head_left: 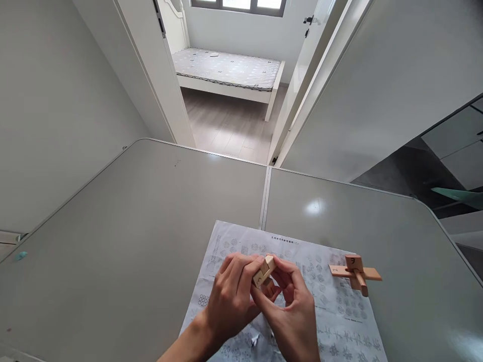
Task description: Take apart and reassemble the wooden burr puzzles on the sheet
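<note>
Above the printed sheet, both hands meet around notched wooden puzzle pieces. A pale piece (264,271) with a dark mark on its end is tilted between the fingertips. A redder wooden piece (268,287) shows just below it, partly hidden by the fingers; I cannot tell how the two join. My left hand (228,296) is closed on the pale piece from the left. My right hand (294,306) grips the pieces from the right, with thumb and fingertips. Off to the right, a cross of interlocked wooden pieces (354,272) with marked faces lies over the sheet's edge.
The creased paper sheet (211,271) carries small puzzle drawings and lies on a grey table (132,226) with a metal seam (265,196). A small teal scrap (21,256) sits at the left edge. Beyond the table, a doorway shows a bed (230,70).
</note>
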Demonstrator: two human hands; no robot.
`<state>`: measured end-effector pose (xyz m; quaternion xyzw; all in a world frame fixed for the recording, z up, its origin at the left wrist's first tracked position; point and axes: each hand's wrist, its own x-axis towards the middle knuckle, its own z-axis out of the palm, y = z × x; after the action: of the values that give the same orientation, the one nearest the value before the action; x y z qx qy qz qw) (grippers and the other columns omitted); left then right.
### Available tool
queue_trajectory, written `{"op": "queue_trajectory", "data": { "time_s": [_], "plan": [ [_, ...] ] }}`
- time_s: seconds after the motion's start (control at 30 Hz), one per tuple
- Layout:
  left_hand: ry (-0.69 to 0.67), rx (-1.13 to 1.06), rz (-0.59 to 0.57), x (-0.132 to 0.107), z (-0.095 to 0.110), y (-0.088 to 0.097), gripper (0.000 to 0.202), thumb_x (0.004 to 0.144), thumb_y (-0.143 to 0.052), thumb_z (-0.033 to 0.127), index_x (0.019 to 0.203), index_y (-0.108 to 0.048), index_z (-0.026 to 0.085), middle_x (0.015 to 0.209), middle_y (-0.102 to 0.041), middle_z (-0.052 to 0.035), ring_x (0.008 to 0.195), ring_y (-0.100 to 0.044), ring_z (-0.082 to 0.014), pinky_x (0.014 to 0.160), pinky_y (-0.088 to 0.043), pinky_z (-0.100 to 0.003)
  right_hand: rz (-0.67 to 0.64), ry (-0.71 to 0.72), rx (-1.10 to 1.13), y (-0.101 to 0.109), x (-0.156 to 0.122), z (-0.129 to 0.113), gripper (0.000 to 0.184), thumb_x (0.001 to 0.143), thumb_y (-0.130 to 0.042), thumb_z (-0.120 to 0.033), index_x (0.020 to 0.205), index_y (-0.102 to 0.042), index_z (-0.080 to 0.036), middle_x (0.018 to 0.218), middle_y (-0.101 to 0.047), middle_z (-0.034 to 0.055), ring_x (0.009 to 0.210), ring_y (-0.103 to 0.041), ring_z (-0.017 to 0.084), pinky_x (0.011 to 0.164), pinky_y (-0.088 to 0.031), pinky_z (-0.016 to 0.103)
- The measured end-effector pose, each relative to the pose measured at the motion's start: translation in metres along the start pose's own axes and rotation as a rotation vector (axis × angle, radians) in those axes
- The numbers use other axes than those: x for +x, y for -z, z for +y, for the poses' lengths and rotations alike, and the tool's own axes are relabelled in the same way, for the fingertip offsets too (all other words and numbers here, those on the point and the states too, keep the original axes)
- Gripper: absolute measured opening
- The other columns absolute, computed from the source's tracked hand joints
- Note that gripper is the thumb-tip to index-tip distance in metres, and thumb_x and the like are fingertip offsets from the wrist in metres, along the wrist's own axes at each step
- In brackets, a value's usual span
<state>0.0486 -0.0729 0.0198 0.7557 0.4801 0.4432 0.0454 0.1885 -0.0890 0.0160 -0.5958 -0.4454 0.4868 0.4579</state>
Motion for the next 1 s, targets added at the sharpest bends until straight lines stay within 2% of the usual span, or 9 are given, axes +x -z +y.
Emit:
{"op": "queue_trajectory", "data": {
  "time_s": [0.23, 0.37, 0.43, 0.5, 0.57, 0.67, 0.8, 1.0],
  "plan": [
    [0.185, -0.098, 0.015, 0.009, -0.010, 0.008, 0.053, 0.077, -0.090, 0.028, 0.119, -0.059, 0.024, 0.101, -0.074, -0.0058, 0.087, -0.073, -0.0238, 0.077, -0.060, -0.036, -0.133, -0.073, -0.016, -0.001, 0.015, -0.010, 0.062, 0.077, -0.092, -0.045, 0.129, -0.066, -0.025, 0.128, -0.074, 0.0125, 0.117, -0.072, 0.033, 0.096, -0.063, 0.043],
    [0.359, -0.313, -0.075, 0.014, -0.017, 0.017, 0.053, 0.076, -0.091, 0.030, 0.120, -0.062, 0.025, 0.104, -0.070, -0.0046, 0.087, -0.071, -0.0214, 0.076, -0.060, -0.033, -0.240, -0.107, 0.073, 0.004, 0.024, -0.021, 0.059, 0.089, -0.077, -0.060, 0.134, -0.066, -0.024, 0.128, -0.074, 0.0127, 0.115, -0.072, 0.032, 0.094, -0.062, 0.039],
    [0.399, -0.397, -0.115, 0.016, -0.022, 0.021, 0.054, 0.075, -0.093, 0.032, 0.120, -0.063, 0.025, 0.105, -0.070, -0.0040, 0.089, -0.071, -0.0215, 0.079, -0.060, -0.034, -0.267, -0.140, 0.094, 0.006, 0.029, -0.026, 0.056, 0.093, -0.069, -0.067, 0.129, -0.069, -0.024, 0.119, -0.076, 0.0106, 0.105, -0.074, 0.029, 0.088, -0.063, 0.037],
    [0.414, -0.442, -0.132, 0.016, -0.026, 0.023, 0.057, 0.075, -0.094, 0.038, 0.121, -0.064, 0.025, 0.105, -0.071, -0.0036, 0.090, -0.071, -0.0220, 0.081, -0.059, -0.034, -0.282, -0.185, 0.114, 0.007, 0.033, -0.029, 0.053, 0.095, -0.064, -0.070, 0.119, -0.072, -0.024, 0.099, -0.075, 0.0067, 0.089, -0.072, 0.025, 0.079, -0.061, 0.033],
    [0.404, -0.461, -0.137, 0.015, -0.029, 0.023, 0.058, 0.075, -0.094, 0.044, 0.122, -0.065, 0.025, 0.104, -0.070, -0.0039, 0.091, -0.071, -0.0226, 0.082, -0.059, -0.035, -0.328, -0.227, 0.149, 0.007, 0.037, -0.030, 0.049, 0.097, -0.062, -0.070, 0.101, -0.072, -0.022, 0.081, -0.068, 0.0023, 0.073, -0.064, 0.020, 0.069, -0.056, 0.030],
    [0.365, -0.467, -0.151, 0.013, -0.030, 0.022, 0.061, 0.075, -0.093, 0.050, 0.123, -0.066, 0.025, 0.104, -0.070, -0.0052, 0.093, -0.070, -0.0240, 0.083, -0.060, -0.036, -0.446, -0.297, 0.198, 0.004, 0.039, -0.027, 0.052, 0.096, -0.063, -0.070, 0.080, -0.065, -0.020, 0.068, -0.055, -0.0019, 0.059, -0.048, 0.014, 0.055, -0.044, 0.025],
    [0.350, -0.473, -0.170, 0.010, -0.028, 0.020, 0.061, 0.074, -0.094, 0.047, 0.122, -0.065, 0.025, 0.104, -0.070, -0.0060, 0.093, -0.070, -0.0249, 0.083, -0.060, -0.037, -0.482, -0.364, 0.208, -0.001, 0.037, -0.023, 0.053, 0.092, -0.065, -0.072, 0.080, -0.063, -0.021, 0.065, -0.045, -0.0052, 0.056, -0.037, 0.013, 0.049, -0.031, 0.024],
    [0.332, -0.489, -0.181, 0.002, -0.026, 0.017, 0.064, 0.071, -0.097, 0.037, 0.123, -0.063, 0.024, 0.108, -0.070, -0.0070, 0.097, -0.071, -0.0253, 0.084, -0.062, -0.037, -0.418, -0.381, 0.196, -0.006, 0.033, -0.024, 0.049, 0.090, -0.072, -0.066, 0.077, -0.059, -0.021, 0.070, -0.043, -0.0048, 0.062, -0.036, 0.014, 0.054, -0.032, 0.023]
  ]
}}
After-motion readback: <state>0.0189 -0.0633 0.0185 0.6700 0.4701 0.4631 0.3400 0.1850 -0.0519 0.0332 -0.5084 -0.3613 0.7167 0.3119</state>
